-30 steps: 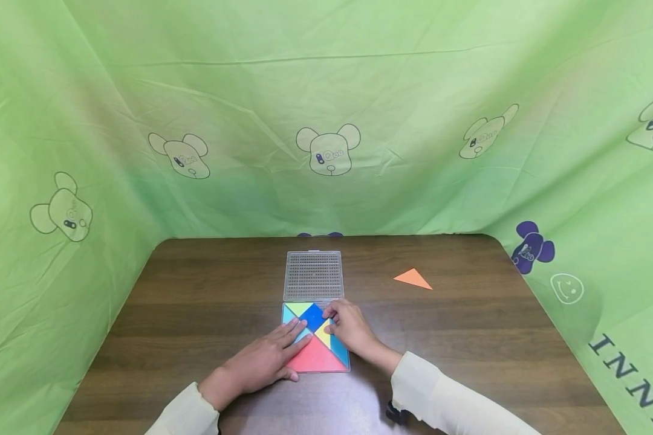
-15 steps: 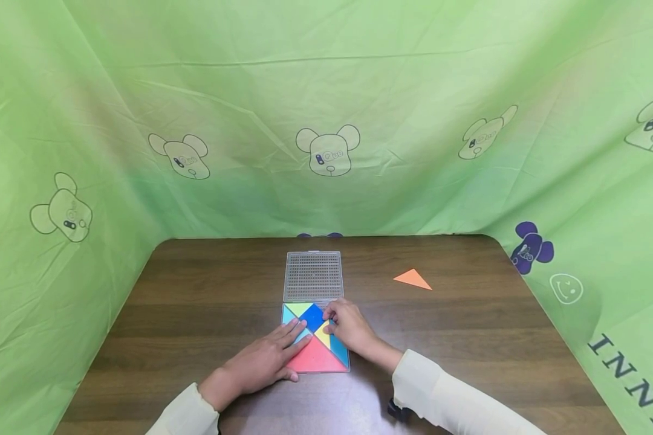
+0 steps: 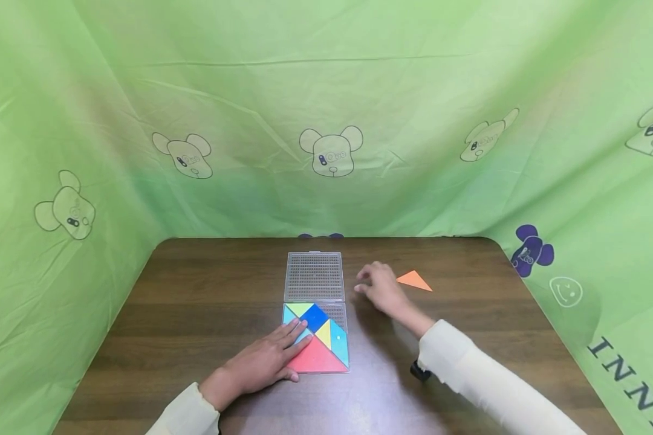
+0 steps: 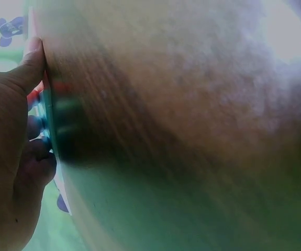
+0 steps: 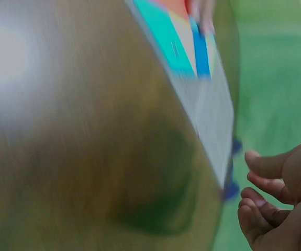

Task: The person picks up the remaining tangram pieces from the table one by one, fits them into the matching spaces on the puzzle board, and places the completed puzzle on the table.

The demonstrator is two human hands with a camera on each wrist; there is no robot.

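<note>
A clear hinged case lies unfolded on the table, its gridded lid [image 3: 314, 278] away from me. In its near half lie flat tangram pieces: a blue square [image 3: 314, 318], a yellow triangle [image 3: 324, 333], a teal parallelogram [image 3: 340, 344], a red triangle [image 3: 318, 357] and a lime triangle [image 3: 300, 308]. My left hand [image 3: 261, 362] rests on the pieces with extended fingers, partly hiding a light-blue one. The right hand [image 3: 383, 290] hovers right of the lid, fingers loosely bent and nothing between them. Just beyond it lies an orange triangle [image 3: 416, 281].
The bare grid [image 3: 336, 312] shows at the near half's far right corner. A brown wooden table [image 3: 196, 290] bears everything. Green printed cloth [image 3: 250, 199] hangs around its back and sides.
My right hand has left the case's right side and moved away to the right, close to the orange triangle. The left hand has stayed on the pieces.
</note>
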